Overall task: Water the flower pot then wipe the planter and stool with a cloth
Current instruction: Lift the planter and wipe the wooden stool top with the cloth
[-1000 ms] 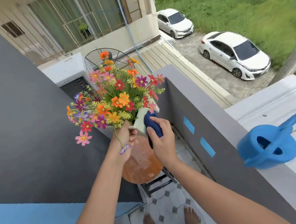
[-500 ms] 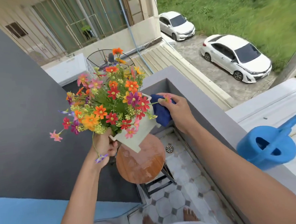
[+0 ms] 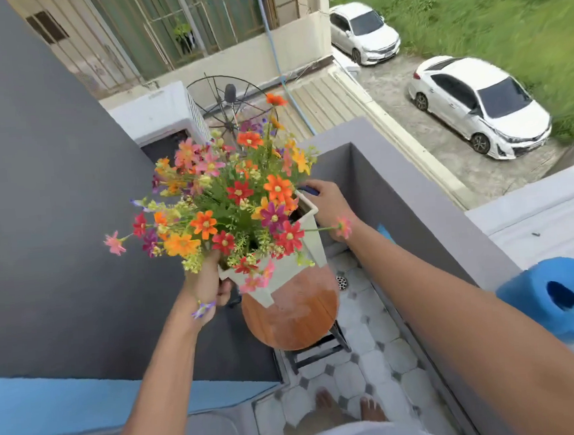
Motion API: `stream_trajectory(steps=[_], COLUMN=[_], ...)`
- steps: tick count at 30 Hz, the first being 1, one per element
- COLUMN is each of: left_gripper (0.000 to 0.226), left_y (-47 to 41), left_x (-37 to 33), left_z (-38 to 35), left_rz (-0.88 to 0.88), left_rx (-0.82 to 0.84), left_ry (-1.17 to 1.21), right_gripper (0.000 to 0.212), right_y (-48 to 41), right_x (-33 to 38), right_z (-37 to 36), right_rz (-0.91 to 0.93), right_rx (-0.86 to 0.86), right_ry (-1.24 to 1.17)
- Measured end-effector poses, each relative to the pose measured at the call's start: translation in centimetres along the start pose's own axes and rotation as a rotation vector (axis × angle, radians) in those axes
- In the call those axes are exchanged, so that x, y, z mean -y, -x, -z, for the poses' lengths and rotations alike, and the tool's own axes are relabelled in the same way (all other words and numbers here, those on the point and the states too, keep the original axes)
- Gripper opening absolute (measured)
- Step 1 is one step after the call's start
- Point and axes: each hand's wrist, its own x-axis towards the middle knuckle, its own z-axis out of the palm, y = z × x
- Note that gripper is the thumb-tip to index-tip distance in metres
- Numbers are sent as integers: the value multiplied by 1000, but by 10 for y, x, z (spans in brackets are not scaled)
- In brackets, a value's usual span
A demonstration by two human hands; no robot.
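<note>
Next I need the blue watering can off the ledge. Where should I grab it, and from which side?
Judging from the little that shows, take the watering can by the arched handle over its open top, coming down from above with the right hand. It sits on the ledge on that side, partly out of frame, so its spout is unseen.

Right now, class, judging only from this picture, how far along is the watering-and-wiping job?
Watering looks done: the blue watering can sits set aside on the ledge, and the stool top looks wet. In hand: the left hand grips the white planter while the right hand presses a blue cloth to its far side. Left: finishing the planter, then wiping the stool.
</note>
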Motion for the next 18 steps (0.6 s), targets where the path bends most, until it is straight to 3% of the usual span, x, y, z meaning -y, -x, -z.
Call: stream_trajectory(steps=[3,7,11,14,18], left_gripper=[27,39,21,25,14], left_y=[-17,-39,-68,-86,-109], left_x=[3,11,19,21,22], left_z=[7,16,22,22,25], left_rz=[33,81,112,55,61], left_rx=[-57,-100,-114,-110,-129], left_ry=[7,-17,-18,-45,-58], right_gripper=[21,31,35,30,29], right_y=[0,4,17,26,44], right_x=[-12,-23,-49,-84,-152], right_z=[-10,-16,-23,-37,-88], right_rz=[-45,-120,-134,-197,-238], right_rx=[64,71,66,10,126], right_ry=[-32,-106,-110,-11,287])
